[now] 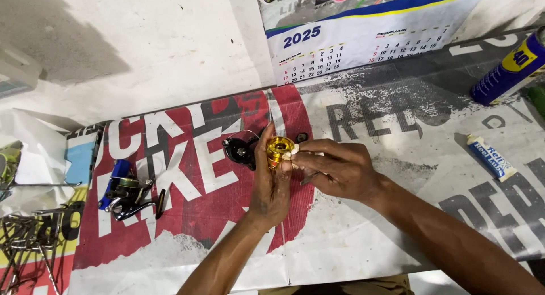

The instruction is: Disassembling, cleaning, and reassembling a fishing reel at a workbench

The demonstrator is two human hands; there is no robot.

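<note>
Work surface: a bench covered by a large printed banner sheet in red, white and grey is seen from above; loose parts are laid out on it so that they stay visible against the print.
Wall item: a paper wall calendar with a blue band is hung above the far edge of the bench.
Spray can: a blue and yellow aerosol can is laid on its side at the far right, well apart from the hands.
Reel body: a blue and black fishing reel body with a crank handle is set aside on the red print, left of the hands.
Tube: a small white and blue tube is laid flat to the right, within judged easy reach.
Black part: a black round reel component is placed just beyond the left hand.
Left hand: the left hand is raised over the banner; its fingers are curled round a gold metal spool, which is gripped at its side, probably to keep it steady.
Right hand: the right hand is brought in from the right; thumb and fingertips are pinched on a small white wad, which is pressed against the spool. The remaining fingers are folded close together.
</note>
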